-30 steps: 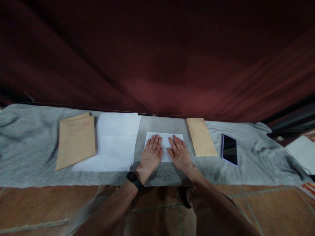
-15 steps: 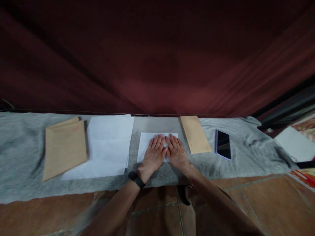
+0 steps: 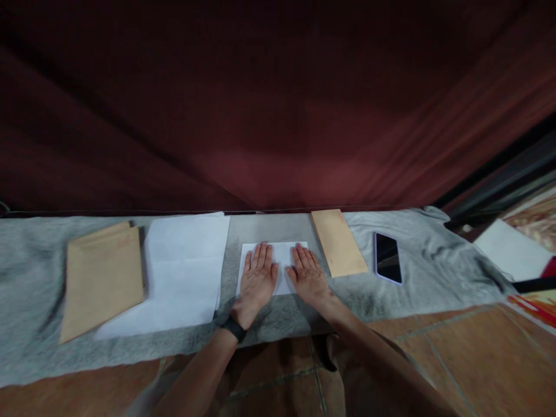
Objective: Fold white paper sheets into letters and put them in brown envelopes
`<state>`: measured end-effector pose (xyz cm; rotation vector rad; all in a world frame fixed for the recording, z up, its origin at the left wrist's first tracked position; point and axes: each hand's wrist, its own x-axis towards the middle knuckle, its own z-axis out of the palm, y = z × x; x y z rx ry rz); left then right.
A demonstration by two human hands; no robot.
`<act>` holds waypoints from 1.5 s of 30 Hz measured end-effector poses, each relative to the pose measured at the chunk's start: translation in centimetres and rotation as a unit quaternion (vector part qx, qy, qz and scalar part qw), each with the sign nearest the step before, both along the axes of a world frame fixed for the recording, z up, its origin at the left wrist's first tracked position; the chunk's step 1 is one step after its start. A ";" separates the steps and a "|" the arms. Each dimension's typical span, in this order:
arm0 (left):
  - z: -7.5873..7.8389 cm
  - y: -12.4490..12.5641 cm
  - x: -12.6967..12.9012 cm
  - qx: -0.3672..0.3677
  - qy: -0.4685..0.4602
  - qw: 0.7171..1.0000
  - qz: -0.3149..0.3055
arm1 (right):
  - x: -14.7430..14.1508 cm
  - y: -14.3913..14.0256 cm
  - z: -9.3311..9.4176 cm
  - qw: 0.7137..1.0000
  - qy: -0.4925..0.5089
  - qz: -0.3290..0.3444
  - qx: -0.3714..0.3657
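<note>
A folded white paper (image 3: 281, 255) lies on the grey cloth (image 3: 412, 284) straight ahead of me. My left hand (image 3: 256, 281) rests flat on its left half, fingers together and pointing away. My right hand (image 3: 307, 275) lies flat on its right half. A small gap of paper shows between the two hands. A black band sits on my left wrist. Neither hand grips anything.
Left of the folded paper lies a stack of white sheets (image 3: 182, 272), and beyond it a brown envelope (image 3: 102, 278). To the right lie a narrow brown envelope (image 3: 339, 242) and a dark phone (image 3: 387, 257). A dark red curtain (image 3: 278, 116) hangs behind.
My hands had come together at the paper's middle half a second ago and have since slid apart toward its two sides. The camera view has shifted a little.
</note>
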<state>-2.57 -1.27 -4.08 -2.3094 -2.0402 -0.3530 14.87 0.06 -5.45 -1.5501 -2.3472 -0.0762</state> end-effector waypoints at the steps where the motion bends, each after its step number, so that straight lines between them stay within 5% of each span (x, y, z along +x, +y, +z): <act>1: -0.1 0.0 -0.1 0.001 0.000 1.000 0.003 | -0.1 0.1 0.1 1.000 -0.001 -0.005 0.000; 7: -0.5 -0.1 -0.3 0.023 0.002 1.000 0.009 | -1.4 0.8 1.5 0.999 0.010 -0.034 -0.032; 15: 0.4 -0.5 -0.7 0.013 0.006 1.000 -0.009 | -4.0 0.4 0.5 0.998 0.035 0.052 -0.029; 45: -1.1 -3.0 -3.1 0.045 -0.010 0.998 0.039 | -0.1 -0.1 -0.5 0.999 -0.023 -0.047 -0.001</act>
